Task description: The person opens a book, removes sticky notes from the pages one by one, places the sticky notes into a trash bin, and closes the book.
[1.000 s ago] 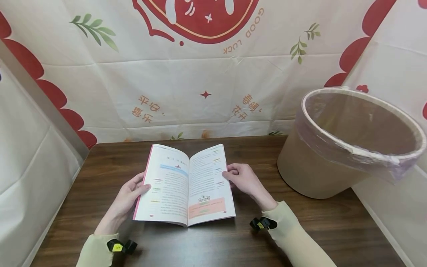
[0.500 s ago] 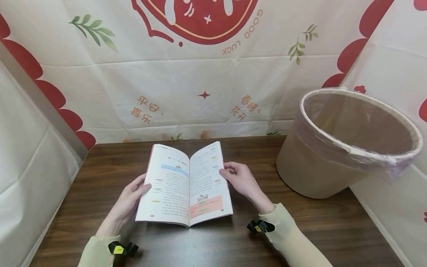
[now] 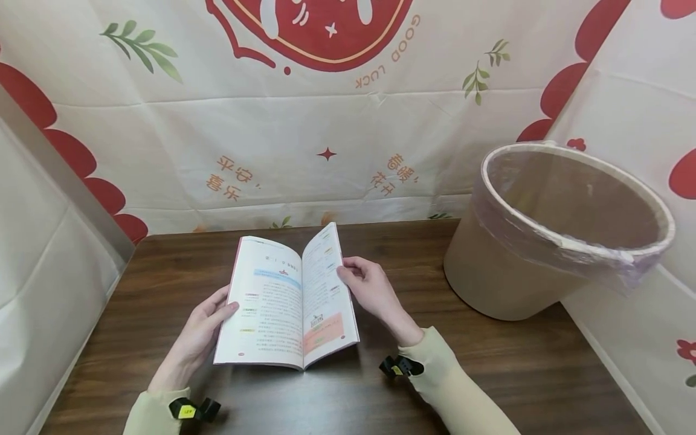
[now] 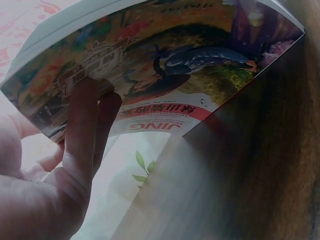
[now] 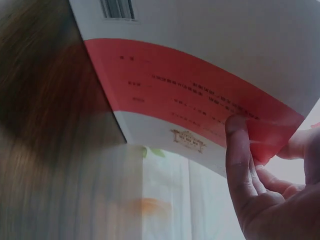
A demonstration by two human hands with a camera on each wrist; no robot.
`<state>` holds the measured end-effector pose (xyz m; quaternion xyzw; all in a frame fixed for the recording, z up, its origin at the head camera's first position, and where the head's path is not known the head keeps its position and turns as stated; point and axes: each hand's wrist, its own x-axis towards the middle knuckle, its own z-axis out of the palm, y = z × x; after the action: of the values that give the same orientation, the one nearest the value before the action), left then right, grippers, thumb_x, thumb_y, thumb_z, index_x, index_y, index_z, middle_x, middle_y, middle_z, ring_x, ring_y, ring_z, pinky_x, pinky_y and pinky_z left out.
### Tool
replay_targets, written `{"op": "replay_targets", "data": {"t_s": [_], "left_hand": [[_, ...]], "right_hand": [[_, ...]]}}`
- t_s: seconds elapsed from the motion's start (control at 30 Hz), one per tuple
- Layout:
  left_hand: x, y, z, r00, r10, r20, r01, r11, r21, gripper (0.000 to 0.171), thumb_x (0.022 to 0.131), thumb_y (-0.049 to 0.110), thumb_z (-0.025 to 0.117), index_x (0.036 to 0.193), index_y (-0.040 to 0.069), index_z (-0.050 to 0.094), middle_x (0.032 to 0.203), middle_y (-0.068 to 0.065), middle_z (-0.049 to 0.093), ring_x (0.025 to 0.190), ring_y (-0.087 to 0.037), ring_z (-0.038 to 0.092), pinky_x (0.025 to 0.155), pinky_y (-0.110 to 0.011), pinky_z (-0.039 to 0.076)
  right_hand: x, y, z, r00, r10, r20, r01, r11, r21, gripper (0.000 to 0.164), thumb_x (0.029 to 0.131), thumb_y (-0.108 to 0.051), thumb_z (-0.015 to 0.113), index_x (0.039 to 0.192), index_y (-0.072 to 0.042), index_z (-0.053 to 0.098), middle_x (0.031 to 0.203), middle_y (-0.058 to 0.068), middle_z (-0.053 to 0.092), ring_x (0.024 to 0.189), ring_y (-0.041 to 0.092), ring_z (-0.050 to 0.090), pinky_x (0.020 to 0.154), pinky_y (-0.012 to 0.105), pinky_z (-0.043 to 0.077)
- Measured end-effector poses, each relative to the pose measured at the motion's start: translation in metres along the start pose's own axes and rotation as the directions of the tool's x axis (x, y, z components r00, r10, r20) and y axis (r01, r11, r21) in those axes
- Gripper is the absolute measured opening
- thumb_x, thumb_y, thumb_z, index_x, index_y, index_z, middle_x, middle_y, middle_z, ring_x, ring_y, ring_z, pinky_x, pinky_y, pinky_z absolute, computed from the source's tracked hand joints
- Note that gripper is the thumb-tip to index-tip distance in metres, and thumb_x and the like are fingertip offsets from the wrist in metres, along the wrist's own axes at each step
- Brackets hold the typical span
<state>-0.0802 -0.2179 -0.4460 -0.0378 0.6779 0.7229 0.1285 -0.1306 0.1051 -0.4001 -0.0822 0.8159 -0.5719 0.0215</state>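
An open book (image 3: pixel 272 308) with printed pages is held above the wooden table, its spine toward the middle. My left hand (image 3: pixel 203 329) grips the left edge, thumb on the page and fingers behind; in the left wrist view those fingers lie against the colourful illustrated cover (image 4: pixel 200 65). At the right edge, my right hand (image 3: pixel 372 293) pinches the book with the thumb on the page side. The right wrist view shows its fingers (image 5: pixel 237 145) against the white cover with a red band (image 5: pixel 165 82). The right half stands more steeply than the left.
A beige bin (image 3: pixel 500 266) lined with a clear plastic bag stands at the right of the wooden table (image 3: pixel 141 302). Behind the table hangs a white cloth (image 3: pixel 293 133) with red and green prints. Black wrist cameras sit on both sleeves.
My right hand has moved left and slightly up, raising the book's right half to a steeper angle. My left hand keeps its grip. The whole view has shifted slightly.
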Motion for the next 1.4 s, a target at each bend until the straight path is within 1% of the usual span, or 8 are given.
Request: {"op": "replay_targets", "data": {"t_s": [0.17, 0.4, 0.57, 0.77, 0.9, 1.13, 1.3, 1.4], "left_hand": [[-0.001, 0.000, -0.002, 1.000, 0.007, 0.000, -0.007, 1.000, 0.004, 0.067, 0.096, 0.029, 0.058, 0.151, 0.004, 0.028, 0.115, 0.003, 0.066, 0.096, -0.018, 0.066, 0.075, -0.030, 0.054], [-0.002, 0.001, -0.003, 1.000, 0.010, 0.002, -0.010, 1.000, -0.014, 0.067, 0.097, 0.029, 0.057, 0.149, 0.000, 0.027, 0.115, 0.004, 0.066, 0.098, -0.016, 0.066, 0.077, -0.029, 0.054], [-0.003, 0.001, -0.006, 1.000, 0.017, 0.023, -0.016, 0.999, -0.034, 0.064, 0.098, 0.030, 0.054, 0.148, -0.001, 0.028, 0.114, 0.002, 0.066, 0.098, -0.016, 0.065, 0.077, -0.028, 0.053], [-0.006, 0.002, -0.009, 0.997, 0.048, 0.054, -0.046, 0.998, -0.037, 0.057, 0.101, 0.029, 0.049, 0.148, 0.003, 0.031, 0.115, 0.001, 0.066, 0.098, -0.018, 0.066, 0.077, -0.030, 0.054], [-0.006, 0.003, -0.009, 0.996, 0.051, 0.073, -0.048, 0.998, -0.044, 0.057, 0.101, 0.028, 0.048, 0.149, 0.003, 0.030, 0.117, 0.001, 0.066, 0.100, -0.018, 0.065, 0.077, -0.031, 0.054], [-0.006, 0.005, -0.009, 0.993, 0.059, 0.100, -0.055, 0.998, -0.042, 0.057, 0.102, 0.027, 0.047, 0.150, 0.002, 0.029, 0.117, 0.001, 0.066, 0.100, -0.017, 0.065, 0.076, -0.031, 0.054], [-0.006, 0.006, -0.010, 0.991, 0.075, 0.112, -0.070, 0.997, -0.044, 0.054, 0.102, 0.025, 0.046, 0.149, 0.003, 0.031, 0.117, 0.001, 0.066, 0.100, -0.017, 0.065, 0.076, -0.031, 0.054], [-0.007, 0.007, -0.010, 0.989, 0.083, 0.123, -0.078, 0.996, -0.048, 0.051, 0.103, 0.023, 0.045, 0.148, 0.004, 0.033, 0.119, 0.001, 0.065, 0.101, -0.017, 0.065, 0.078, -0.032, 0.054]], "right_hand": [[0.003, -0.005, 0.011, 1.000, -0.002, -0.016, 0.003, 1.000, 0.026, 0.034, 0.093, -0.019, 0.061, 0.116, 0.005, 0.064, 0.096, 0.010, 0.069, 0.083, 0.014, 0.066, 0.071, 0.027, 0.054], [0.005, -0.011, 0.023, 1.000, 0.018, -0.011, -0.018, 0.998, 0.061, 0.036, 0.093, -0.024, 0.061, 0.119, 0.002, 0.062, 0.097, 0.009, 0.067, 0.082, 0.015, 0.065, 0.073, 0.027, 0.053], [0.007, -0.018, 0.033, 1.000, -0.005, -0.005, 0.005, 0.997, 0.071, 0.035, 0.092, -0.024, 0.061, 0.117, 0.001, 0.063, 0.094, 0.008, 0.067, 0.079, 0.014, 0.065, 0.071, 0.026, 0.052], [0.012, -0.031, 0.045, 0.998, -0.057, 0.009, 0.057, 0.998, -0.013, 0.037, 0.091, -0.023, 0.061, 0.122, -0.002, 0.059, 0.089, 0.003, 0.065, 0.070, 0.013, 0.063, 0.061, 0.026, 0.052], [0.016, -0.037, 0.051, 0.996, -0.088, 0.013, 0.089, 0.993, -0.074, 0.039, 0.089, -0.023, 0.061, 0.122, -0.002, 0.060, 0.088, 0.002, 0.063, 0.068, 0.012, 0.062, 0.060, 0.024, 0.052], [0.020, -0.045, 0.062, 0.995, -0.093, 0.035, 0.097, 0.986, -0.138, 0.040, 0.088, -0.026, 0.062, 0.122, -0.005, 0.061, 0.083, -0.004, 0.062, 0.065, 0.007, 0.059, 0.061, 0.022, 0.049], [0.021, -0.054, 0.075, 0.994, -0.088, 0.062, 0.099, 0.975, -0.197, 0.042, 0.088, -0.030, 0.062, 0.123, -0.007, 0.061, 0.083, -0.006, 0.060, 0.061, 0.008, 0.057, 0.053, 0.022, 0.044], [0.021, -0.059, 0.083, 0.992, -0.101, 0.073, 0.116, 0.964, -0.241, 0.041, 0.088, -0.031, 0.063, 0.122, -0.009, 0.062, 0.082, -0.007, 0.059, 0.064, 0.008, 0.056, 0.053, 0.021, 0.044]]}}
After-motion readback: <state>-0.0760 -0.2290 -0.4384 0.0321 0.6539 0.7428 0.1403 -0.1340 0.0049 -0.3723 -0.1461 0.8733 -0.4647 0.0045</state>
